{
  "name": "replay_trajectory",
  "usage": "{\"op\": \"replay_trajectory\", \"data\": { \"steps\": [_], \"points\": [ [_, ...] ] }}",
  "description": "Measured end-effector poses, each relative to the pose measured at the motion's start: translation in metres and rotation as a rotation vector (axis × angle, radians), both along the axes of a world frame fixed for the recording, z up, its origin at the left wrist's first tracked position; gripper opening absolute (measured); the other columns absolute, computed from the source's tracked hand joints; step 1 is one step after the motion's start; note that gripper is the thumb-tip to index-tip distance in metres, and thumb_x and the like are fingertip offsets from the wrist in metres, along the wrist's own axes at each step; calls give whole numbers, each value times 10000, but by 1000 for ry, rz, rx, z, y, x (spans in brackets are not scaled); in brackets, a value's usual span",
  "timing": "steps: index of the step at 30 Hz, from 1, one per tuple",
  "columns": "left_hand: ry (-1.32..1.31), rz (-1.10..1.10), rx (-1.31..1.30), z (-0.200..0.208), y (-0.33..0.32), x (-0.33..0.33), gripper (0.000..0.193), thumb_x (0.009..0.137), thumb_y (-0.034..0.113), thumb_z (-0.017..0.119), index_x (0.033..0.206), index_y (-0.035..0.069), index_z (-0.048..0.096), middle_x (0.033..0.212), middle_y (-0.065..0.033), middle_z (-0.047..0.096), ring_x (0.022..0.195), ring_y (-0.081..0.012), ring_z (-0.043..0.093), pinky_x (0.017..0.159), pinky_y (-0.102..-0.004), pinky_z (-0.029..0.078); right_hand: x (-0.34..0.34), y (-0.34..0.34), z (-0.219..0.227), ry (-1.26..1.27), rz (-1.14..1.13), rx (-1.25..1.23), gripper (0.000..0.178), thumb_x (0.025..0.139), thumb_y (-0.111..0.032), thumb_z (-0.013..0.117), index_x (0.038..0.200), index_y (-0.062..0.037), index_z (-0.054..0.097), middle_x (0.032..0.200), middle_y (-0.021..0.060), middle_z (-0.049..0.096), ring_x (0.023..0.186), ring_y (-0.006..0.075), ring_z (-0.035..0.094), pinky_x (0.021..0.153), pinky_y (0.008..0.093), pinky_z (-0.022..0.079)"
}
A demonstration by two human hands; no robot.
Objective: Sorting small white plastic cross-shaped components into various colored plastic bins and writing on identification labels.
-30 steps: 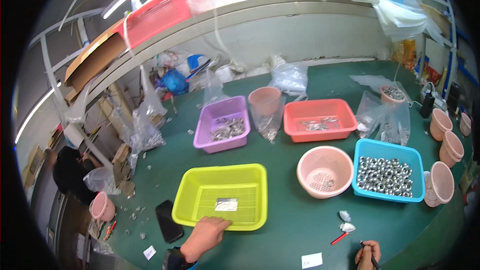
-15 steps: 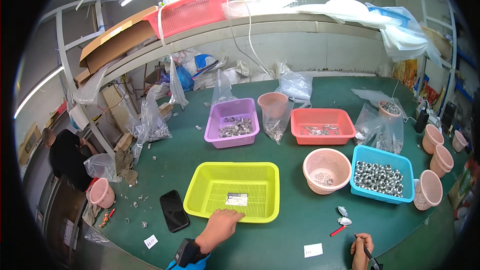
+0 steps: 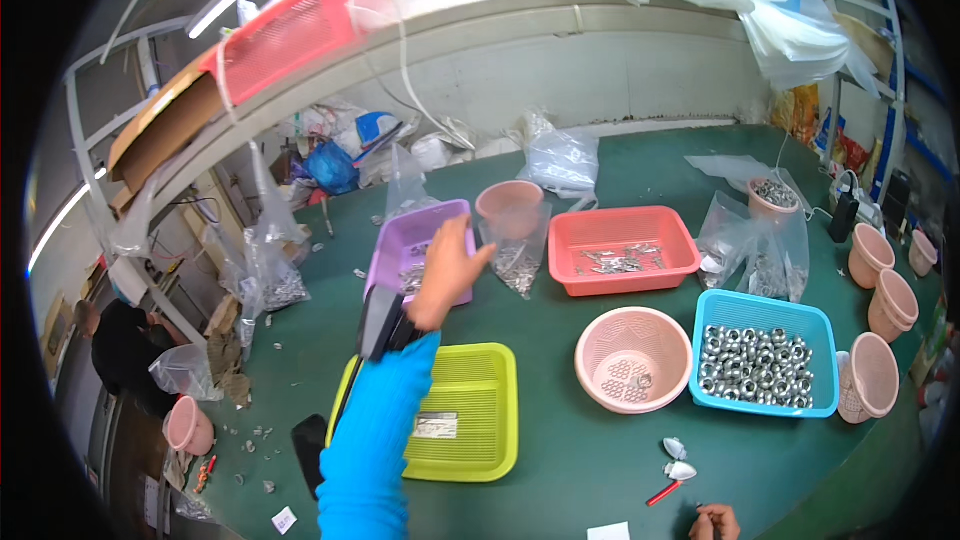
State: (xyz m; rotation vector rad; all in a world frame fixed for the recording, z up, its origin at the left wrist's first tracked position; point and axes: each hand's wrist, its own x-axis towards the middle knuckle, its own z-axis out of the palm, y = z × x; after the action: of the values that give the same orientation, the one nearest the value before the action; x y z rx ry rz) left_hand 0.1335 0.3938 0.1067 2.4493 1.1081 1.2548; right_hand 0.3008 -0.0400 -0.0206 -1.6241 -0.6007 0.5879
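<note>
My left hand (image 3: 447,270), in a blue sleeve with a dark device at the wrist, is stretched over the purple basket (image 3: 378,270). Its thumb stands apart from the fingers and nothing shows in it. Small metal pieces (image 3: 412,278) lie in that basket, partly hidden by the hand. Under my forearm is the yellow-green basket (image 3: 505,410) with a printed card (image 3: 436,426) in it. My right hand (image 3: 715,522) is curled at the lower edge, on a slim dark tool that hardly shows. Just beyond it lie a red stick (image 3: 664,493) and two silvery teardrop-shaped parts (image 3: 680,470).
A blue basket (image 3: 770,410) of metal rings stands right of a pink round basket (image 3: 632,325). Farther back are a red basket (image 3: 625,280) and bags of parts (image 3: 520,265). A black phone (image 3: 308,452) lies left; a person (image 3: 125,355) sits beyond the table's left side.
My left hand has left the yellow-green basket's near rim and reached forward over the purple basket. My right hand sits lower in the picture, its tool mostly out of sight. The view has shifted.
</note>
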Motion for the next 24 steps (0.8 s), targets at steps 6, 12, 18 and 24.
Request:
{"op": "replay_trajectory", "data": {
  "steps": [6, 12, 18, 24],
  "points": [
    [111, 289, 120, -38, 85, 47, 491, 606, 241, 639, 1027, 37, 489, 963, -191, 511, 908, -317, 487, 754, -364, 394, 0, 0, 6, 19, 21, -76, 117, 788, -47, 456, 878, -2, 514, 608, 13, 465, 540, 69, 415, 499, 186, 352],
    [764, -157, 341, -57, 44, 41, 44, 575, 78, 524, 600, 51, 548, 632, -132, 544, 616, -298, 543, 552, -395, 427, 4, 1, 8, 29, 22, -17, 105, 788, -36, 457, 871, -6, 514, 599, 11, 466, 524, 67, 410, 483, 180, 343],
    [1024, -729, 236, -62, -49, 18, 30, 568, 51, 501, 590, 51, 521, 625, -82, 507, 658, -251, 530, 582, -341, 425, 8, 2, 7, 46, 31, -38, 100, 807, -53, 446, 866, -8, 513, 589, -5, 444, 517, 54, 386, 467, 174, 325],
    [1146, -732, 165, -63, -73, 12, 61, 591, 49, 493, 609, 64, 549, 660, -74, 534, 681, -231, 540, 610, -330, 412, 6, 6, 4, 24, 43, -21, 107, 808, -56, 439, 870, -8, 512, 580, -6, 434, 509, 52, 375, 455, 177, 313]
  ]
}}
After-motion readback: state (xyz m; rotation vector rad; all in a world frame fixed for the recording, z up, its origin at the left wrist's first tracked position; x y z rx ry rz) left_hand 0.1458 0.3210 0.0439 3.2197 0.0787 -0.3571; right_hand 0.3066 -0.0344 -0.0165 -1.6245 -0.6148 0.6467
